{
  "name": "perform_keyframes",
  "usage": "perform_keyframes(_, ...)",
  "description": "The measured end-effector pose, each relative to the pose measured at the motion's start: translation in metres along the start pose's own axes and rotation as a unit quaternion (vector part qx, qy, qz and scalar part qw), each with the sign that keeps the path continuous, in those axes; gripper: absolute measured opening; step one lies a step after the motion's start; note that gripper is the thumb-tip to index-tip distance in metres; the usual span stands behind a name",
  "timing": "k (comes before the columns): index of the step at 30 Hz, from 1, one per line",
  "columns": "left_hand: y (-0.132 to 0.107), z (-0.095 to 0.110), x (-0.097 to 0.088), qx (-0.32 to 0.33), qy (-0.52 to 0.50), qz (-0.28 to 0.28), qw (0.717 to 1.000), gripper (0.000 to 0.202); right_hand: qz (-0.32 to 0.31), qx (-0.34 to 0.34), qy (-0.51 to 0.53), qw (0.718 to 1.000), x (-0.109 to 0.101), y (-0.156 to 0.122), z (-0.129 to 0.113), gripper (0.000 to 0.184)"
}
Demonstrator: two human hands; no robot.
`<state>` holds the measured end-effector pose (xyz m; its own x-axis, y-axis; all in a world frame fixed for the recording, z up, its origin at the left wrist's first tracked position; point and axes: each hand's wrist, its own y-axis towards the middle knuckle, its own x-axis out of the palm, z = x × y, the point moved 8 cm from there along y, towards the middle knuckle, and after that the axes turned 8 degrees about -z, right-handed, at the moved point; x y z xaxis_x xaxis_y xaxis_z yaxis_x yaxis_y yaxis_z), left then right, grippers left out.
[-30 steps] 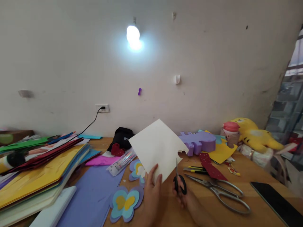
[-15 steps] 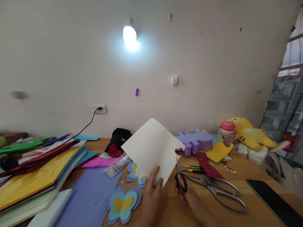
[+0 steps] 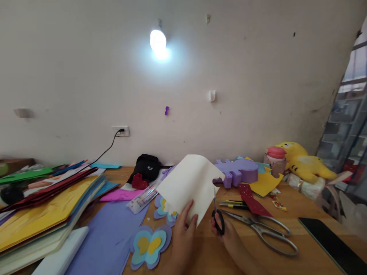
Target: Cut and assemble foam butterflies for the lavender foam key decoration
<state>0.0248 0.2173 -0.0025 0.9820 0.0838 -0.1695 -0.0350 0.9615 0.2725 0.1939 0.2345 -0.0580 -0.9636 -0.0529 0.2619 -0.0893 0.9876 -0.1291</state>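
Note:
My left hand (image 3: 183, 235) pinches the lower corner of a cream foam sheet (image 3: 190, 183) and holds it up over the wooden table (image 3: 286, 248). My right hand (image 3: 226, 235) has its fingers through the black handles of small scissors (image 3: 217, 215), whose blades point up at the sheet's right edge. That edge has a small notch cut into it.
Large metal scissors (image 3: 262, 225) lie just right of my right hand. A blue and yellow foam butterfly (image 3: 149, 246) and a purple sheet (image 3: 111, 236) lie to the left, beside a stack of coloured sheets (image 3: 43, 210). A purple foam shape (image 3: 239, 171), yellow plush toy (image 3: 304, 162) and dark phone (image 3: 334, 244) are on the right.
The cream sheet has tilted back and sunk lower, its top corner now curling away. The small scissors stay at its right edge. The view has shifted slightly.

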Motion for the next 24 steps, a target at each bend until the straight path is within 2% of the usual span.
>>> perform_keyframes(7,0.002,0.0,-0.001,-0.006,0.014,-0.004,1.0,0.048,-0.004,0.029,0.016,0.999,0.012,-0.013,-0.014,0.068)
perform_keyframes(12,0.003,0.003,-0.003,0.001,0.011,-0.009,1.0,0.048,-0.018,0.07,-0.022,0.997,0.011,-0.011,-0.01,0.065)
perform_keyframes(16,0.003,0.003,-0.006,0.008,0.008,-0.008,1.0,0.049,-0.033,0.07,-0.041,0.996,0.008,-0.01,-0.009,0.059)
perform_keyframes(24,0.005,0.0,-0.011,0.014,0.013,-0.008,1.0,0.052,-0.041,0.044,-0.032,0.998,0.012,-0.014,-0.016,0.06)
